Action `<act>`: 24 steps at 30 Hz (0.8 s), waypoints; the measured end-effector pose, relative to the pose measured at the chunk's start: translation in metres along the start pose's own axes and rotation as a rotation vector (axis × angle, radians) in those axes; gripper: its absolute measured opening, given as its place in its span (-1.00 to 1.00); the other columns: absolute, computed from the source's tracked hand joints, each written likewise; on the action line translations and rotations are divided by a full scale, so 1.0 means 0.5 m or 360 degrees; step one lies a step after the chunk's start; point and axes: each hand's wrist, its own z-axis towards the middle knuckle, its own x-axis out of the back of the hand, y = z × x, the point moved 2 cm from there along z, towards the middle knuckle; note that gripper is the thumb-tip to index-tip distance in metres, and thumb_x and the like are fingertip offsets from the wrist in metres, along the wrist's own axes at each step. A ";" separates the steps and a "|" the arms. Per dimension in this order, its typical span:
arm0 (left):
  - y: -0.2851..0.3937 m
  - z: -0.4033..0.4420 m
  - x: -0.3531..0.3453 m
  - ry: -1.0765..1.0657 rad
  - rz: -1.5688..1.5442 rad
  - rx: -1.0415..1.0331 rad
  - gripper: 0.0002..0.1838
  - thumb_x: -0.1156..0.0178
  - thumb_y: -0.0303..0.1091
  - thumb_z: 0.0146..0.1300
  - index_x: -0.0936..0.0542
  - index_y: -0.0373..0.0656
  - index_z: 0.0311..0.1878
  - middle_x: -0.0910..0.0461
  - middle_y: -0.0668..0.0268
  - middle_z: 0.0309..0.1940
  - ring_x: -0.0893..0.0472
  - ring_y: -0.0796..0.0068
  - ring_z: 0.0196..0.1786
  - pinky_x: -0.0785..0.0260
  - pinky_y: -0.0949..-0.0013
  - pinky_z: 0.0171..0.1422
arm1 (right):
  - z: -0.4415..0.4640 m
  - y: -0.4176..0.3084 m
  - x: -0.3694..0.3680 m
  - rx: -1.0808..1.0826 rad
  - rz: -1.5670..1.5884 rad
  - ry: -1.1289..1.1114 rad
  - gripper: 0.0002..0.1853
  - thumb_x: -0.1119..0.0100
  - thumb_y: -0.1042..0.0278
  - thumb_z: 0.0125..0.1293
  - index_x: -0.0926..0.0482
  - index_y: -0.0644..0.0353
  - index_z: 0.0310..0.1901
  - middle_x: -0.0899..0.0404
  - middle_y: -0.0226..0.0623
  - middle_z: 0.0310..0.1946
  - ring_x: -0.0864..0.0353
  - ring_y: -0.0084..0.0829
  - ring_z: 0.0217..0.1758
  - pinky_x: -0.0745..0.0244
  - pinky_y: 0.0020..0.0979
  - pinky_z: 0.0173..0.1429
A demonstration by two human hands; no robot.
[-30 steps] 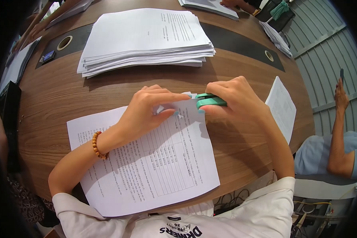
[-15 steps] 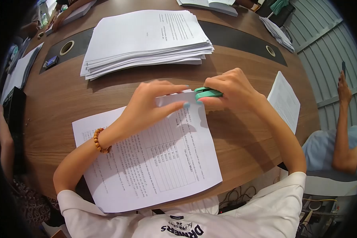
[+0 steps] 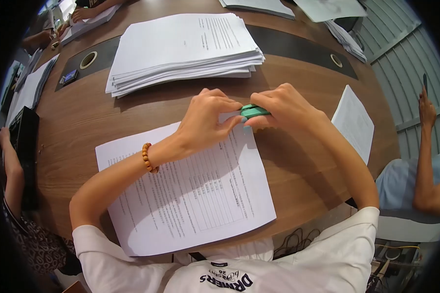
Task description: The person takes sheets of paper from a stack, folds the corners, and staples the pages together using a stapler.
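Tool point(image 3: 254, 113), green, sits gripped in your right hand point(image 3: 289, 108) at the printed sheets' point(image 3: 220, 195) far right corner; your left hand point(image 3: 208, 117) curls against its left end, grip unclear. Paper stack point(image 3: 181, 44) lies beyond.

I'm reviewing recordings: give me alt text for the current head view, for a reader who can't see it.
A person's right-hand grip holds a small green tool at the far corner of printed sheets, the left-hand grip close beside it. Beyond, a thick paper stack lies on the wooden table; other people's arms show at left and right.
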 end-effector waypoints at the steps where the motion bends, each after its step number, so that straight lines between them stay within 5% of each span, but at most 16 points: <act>1: 0.003 -0.003 0.000 0.0038 0.0080 -0.0032 -0.71 -0.39 -0.37 0.03 -0.71 -0.24 -0.14 -0.71 0.15 -0.28 -0.61 0.40 -0.25 -0.44 0.33 -0.13 | -0.001 -0.002 0.001 -0.0006 -0.0003 0.0024 -0.44 -0.14 -0.29 0.16 -0.44 0.15 -0.51 -0.48 -0.31 -0.69 -0.48 -0.24 -0.65 -0.35 -0.33 -0.53; 7: 0.006 0.010 0.026 -0.0170 -0.0270 0.0400 -0.73 -0.39 -0.43 0.01 -0.72 -0.22 -0.16 -0.70 0.19 -0.36 -0.57 0.43 -0.22 -0.36 0.35 -0.06 | -0.002 0.001 0.003 -0.0023 0.0054 0.0054 -0.53 -0.33 -0.11 0.08 -0.45 0.18 -0.44 -0.47 -0.30 -0.66 -0.44 -0.21 -0.63 -0.36 -0.33 -0.49; 14: -0.028 -0.010 0.046 -0.0186 -0.0269 0.0386 -0.77 -0.40 -0.40 -0.02 -0.74 -0.20 -0.24 -0.70 0.20 -0.33 -0.57 0.45 -0.27 -0.35 0.33 -0.01 | -0.027 -0.002 0.029 -0.0136 0.0260 0.0103 -0.48 -0.43 -0.05 -0.01 -0.50 0.23 -0.24 -0.55 -0.24 -0.47 -0.55 -0.28 -0.46 -0.42 -0.40 -0.39; 16: -0.030 -0.009 0.047 -0.0232 -0.0402 0.0441 -0.76 -0.40 -0.38 -0.02 -0.73 -0.22 -0.24 -0.69 0.25 -0.33 -0.55 0.50 -0.28 -0.34 0.35 -0.01 | -0.053 0.023 0.041 -0.0488 0.0549 0.0086 -0.44 -0.49 0.01 -0.04 -0.50 0.23 -0.15 -0.55 -0.25 -0.42 -0.55 -0.41 -0.41 -0.42 -0.43 -0.34; 17: -0.032 -0.008 0.048 -0.0233 -0.0402 0.0443 -0.76 -0.40 -0.38 -0.02 -0.73 -0.22 -0.24 -0.69 0.25 -0.33 -0.55 0.50 -0.28 -0.34 0.35 -0.01 | -0.072 0.045 0.021 -0.0572 0.0741 0.0181 -0.46 -0.39 -0.10 0.08 -0.50 0.21 -0.13 -0.52 -0.38 -0.45 -0.47 -0.54 -0.45 -0.38 -0.50 -0.39; 20: -0.031 -0.004 0.065 -0.0289 -0.0433 0.0439 -0.74 -0.39 -0.36 -0.02 -0.72 -0.23 -0.23 -0.69 0.28 -0.34 -0.54 0.53 -0.30 -0.33 0.40 -0.02 | -0.128 0.088 -0.020 -0.0880 0.1074 0.0382 -0.44 -0.22 -0.22 0.19 -0.53 0.23 -0.16 -0.51 -0.38 -0.53 -0.49 -0.52 -0.46 -0.37 -0.46 -0.39; 24: -0.051 -0.015 0.150 -0.0839 -0.0295 0.0701 -0.67 -0.43 -0.35 -0.06 -0.68 -0.25 -0.18 -0.66 0.32 -0.37 -0.54 0.61 -0.27 -0.34 0.46 -0.06 | -0.183 0.093 -0.067 -0.1142 0.1651 0.0694 -0.39 -0.03 -0.31 0.30 -0.52 0.22 -0.14 -0.42 -0.47 -0.54 -0.37 -0.65 -0.53 -0.24 -0.60 -0.51</act>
